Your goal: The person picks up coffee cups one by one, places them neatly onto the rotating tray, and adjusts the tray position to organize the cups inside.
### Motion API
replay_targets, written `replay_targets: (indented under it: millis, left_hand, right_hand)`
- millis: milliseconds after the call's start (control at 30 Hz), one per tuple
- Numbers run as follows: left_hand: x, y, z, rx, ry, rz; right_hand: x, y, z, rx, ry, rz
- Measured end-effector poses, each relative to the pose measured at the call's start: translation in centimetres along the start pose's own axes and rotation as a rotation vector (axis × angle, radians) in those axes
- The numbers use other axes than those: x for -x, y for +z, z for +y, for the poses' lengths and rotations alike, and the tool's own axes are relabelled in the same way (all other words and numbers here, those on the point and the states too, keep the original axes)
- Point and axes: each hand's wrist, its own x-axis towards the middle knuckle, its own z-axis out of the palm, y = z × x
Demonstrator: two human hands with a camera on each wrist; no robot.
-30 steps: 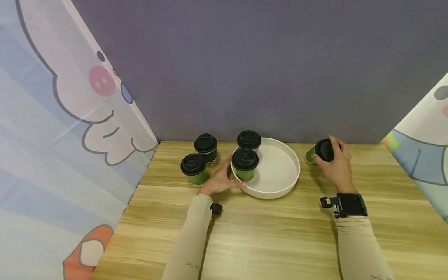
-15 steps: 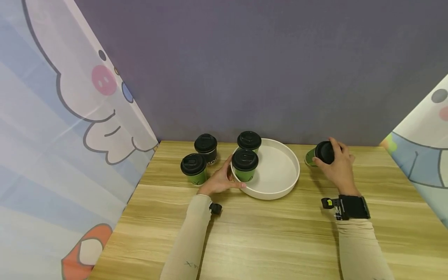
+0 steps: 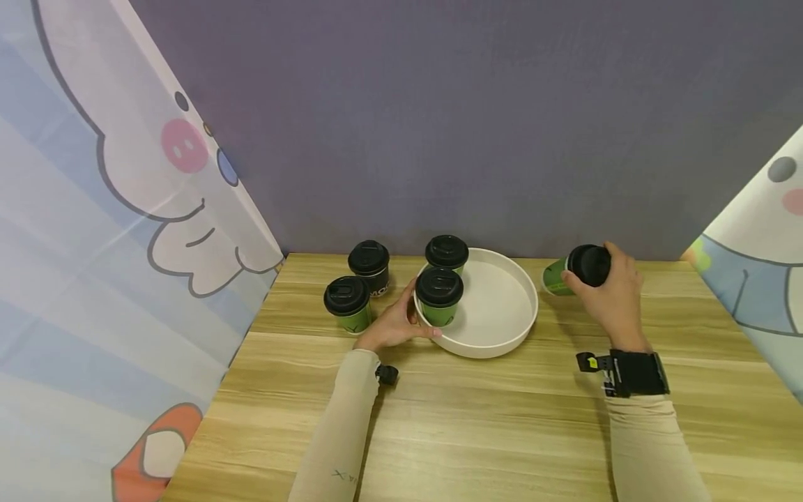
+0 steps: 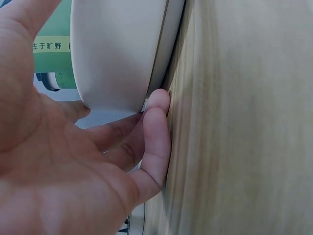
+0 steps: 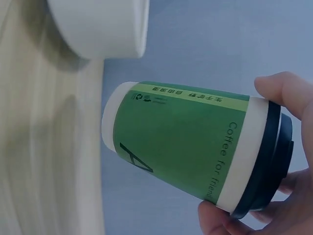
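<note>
In the head view my right hand [image 3: 608, 296] grips a green paper coffee cup [image 3: 555, 277] by its black lid, to the right of a round white tray [image 3: 498, 300]. The right wrist view shows this cup [image 5: 181, 142] tilted, its white base raised from the wood and thumb and fingers around the lid end. My left hand [image 3: 395, 324] holds the tray's left side, thumb at the front rim and fingers along the wall. Two green lidded cups stand inside the tray at its left: a front cup [image 3: 439, 314] and a rear cup [image 3: 447, 252].
Left of the tray stand a black lidded cup [image 3: 376, 279] and another green lidded cup [image 3: 353, 317], close to my left hand. A grey wall panel [image 3: 470, 125] rises behind the wooden table [image 3: 489, 425]. Cartoon-printed curtains [image 3: 125, 244] hang at both sides.
My right hand has raised the green cup slightly, shifted it a little and tilted it more, so more of its side shows. The left hand and the tray have stayed in place.
</note>
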Motion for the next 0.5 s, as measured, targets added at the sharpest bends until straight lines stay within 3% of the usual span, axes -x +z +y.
replay_targets:
  millis: [500]
  left_hand:
    - [0.0, 0.0, 0.1, -0.009, 0.006, -0.001]
  right_hand:
    - [0.9, 0.0, -3.6, -0.06, -0.078, 0.032]
